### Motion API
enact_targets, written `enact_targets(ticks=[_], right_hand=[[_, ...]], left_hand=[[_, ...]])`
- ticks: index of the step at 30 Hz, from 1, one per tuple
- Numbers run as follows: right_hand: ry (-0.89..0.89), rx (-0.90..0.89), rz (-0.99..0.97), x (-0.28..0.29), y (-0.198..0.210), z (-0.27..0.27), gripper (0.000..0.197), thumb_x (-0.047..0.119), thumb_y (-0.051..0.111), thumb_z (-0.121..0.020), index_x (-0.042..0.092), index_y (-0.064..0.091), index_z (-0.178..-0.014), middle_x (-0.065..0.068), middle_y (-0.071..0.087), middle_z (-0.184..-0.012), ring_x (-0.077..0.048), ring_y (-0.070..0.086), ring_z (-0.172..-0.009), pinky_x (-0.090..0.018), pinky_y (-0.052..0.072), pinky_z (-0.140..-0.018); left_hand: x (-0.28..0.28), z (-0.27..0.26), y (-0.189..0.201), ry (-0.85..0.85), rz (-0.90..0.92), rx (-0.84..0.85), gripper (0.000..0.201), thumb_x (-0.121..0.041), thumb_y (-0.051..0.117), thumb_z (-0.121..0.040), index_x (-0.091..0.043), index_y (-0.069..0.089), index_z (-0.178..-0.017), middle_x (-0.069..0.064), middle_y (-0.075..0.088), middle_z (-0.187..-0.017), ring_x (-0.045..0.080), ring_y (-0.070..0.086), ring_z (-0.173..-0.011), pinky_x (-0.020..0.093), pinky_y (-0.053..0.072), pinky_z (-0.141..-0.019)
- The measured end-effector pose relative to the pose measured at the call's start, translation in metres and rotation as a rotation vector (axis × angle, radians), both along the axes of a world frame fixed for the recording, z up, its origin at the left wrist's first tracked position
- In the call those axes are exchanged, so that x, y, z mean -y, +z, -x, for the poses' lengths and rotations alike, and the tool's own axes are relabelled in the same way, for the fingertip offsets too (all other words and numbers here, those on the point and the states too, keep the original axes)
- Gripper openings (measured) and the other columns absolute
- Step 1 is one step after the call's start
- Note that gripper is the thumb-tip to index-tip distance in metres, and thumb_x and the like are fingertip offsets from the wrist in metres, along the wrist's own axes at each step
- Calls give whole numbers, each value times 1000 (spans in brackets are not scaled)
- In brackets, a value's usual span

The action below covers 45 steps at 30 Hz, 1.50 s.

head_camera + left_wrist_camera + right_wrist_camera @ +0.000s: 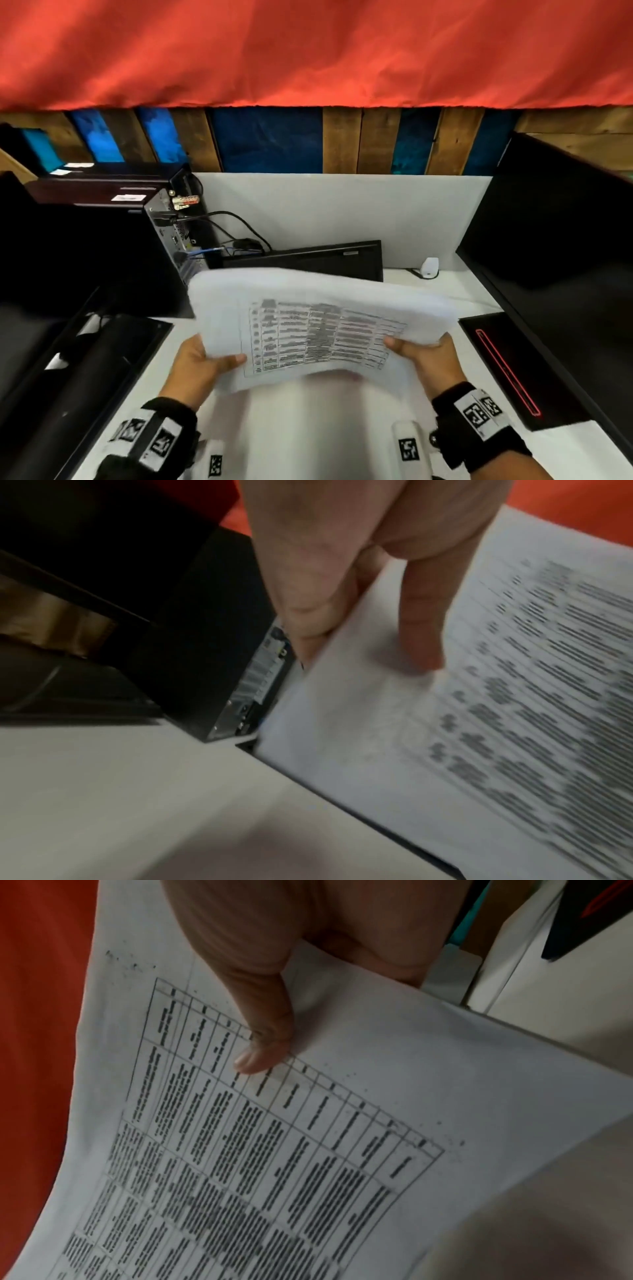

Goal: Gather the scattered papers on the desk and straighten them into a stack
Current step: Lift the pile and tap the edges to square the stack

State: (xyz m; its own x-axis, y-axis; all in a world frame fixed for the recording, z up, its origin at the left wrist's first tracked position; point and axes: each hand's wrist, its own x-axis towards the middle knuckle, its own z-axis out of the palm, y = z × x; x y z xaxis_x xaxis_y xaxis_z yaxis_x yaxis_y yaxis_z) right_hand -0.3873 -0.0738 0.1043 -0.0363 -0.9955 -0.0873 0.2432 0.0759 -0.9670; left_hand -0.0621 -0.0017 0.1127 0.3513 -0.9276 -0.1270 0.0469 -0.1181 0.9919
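Note:
A stack of white papers (318, 329) with a printed table on the top sheet is held up above the white desk (308, 428), blurred by motion. My left hand (202, 363) grips its left edge, thumb on top and fingers underneath. My right hand (421, 353) grips the right edge the same way. The left wrist view shows the left hand (342, 593) pinching the papers (445, 737) at their edge. The right wrist view shows the right hand's thumb (263, 1042) pressed on the printed table of the papers (308, 1137). How many sheets are in the stack is hidden.
A black computer tower (102, 246) with cables stands at the left, a black printer-like unit (85, 359) in front of it. A black keyboard (308, 260) leans at the back. A small white device (430, 267) sits back right. A black monitor (565, 240) and black pad (513, 370) are at right.

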Motion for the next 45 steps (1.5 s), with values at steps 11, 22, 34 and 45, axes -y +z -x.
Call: enact_targets(ticks=[11,22,34,45], right_hand=[[197,-143,-88,-9,-26,5,81,37,97,-17,5,74,-88,-12,77,-90,-23,74,-84,-26,59,-67],[225,-279,-78,-5,-36,15,36,-20,77,-61,11,68,-78,6,74,-65,-2,69,-65,-8,50,-55],[-23,-177,38,-21,-28,-21,21,4,79,-74,22,74,-81,11,77,-81,-1,72,-78,-16,56,-70],[59,-165,-129,-4,-44,4,41,-11,84,-54,14,72,-84,-1,77,-83,-10,73,-74,-23,59,-65]], left_hand=[[-1,1,-33,-4,-81,-109,80,-22,96,-21,-2,73,-95,16,75,-94,29,73,-89,35,57,-75],[0,-5,-41,-125,-191,-28,38,-15,86,-57,-15,68,-91,8,71,-91,28,65,-98,32,52,-79],[6,39,-26,203,51,7,20,-2,67,-83,-19,70,-92,-17,75,-85,5,70,-87,19,55,-84],[9,12,-58,-19,-67,-185,86,-27,96,-25,-3,70,-103,16,74,-103,28,71,-97,33,58,-77]])
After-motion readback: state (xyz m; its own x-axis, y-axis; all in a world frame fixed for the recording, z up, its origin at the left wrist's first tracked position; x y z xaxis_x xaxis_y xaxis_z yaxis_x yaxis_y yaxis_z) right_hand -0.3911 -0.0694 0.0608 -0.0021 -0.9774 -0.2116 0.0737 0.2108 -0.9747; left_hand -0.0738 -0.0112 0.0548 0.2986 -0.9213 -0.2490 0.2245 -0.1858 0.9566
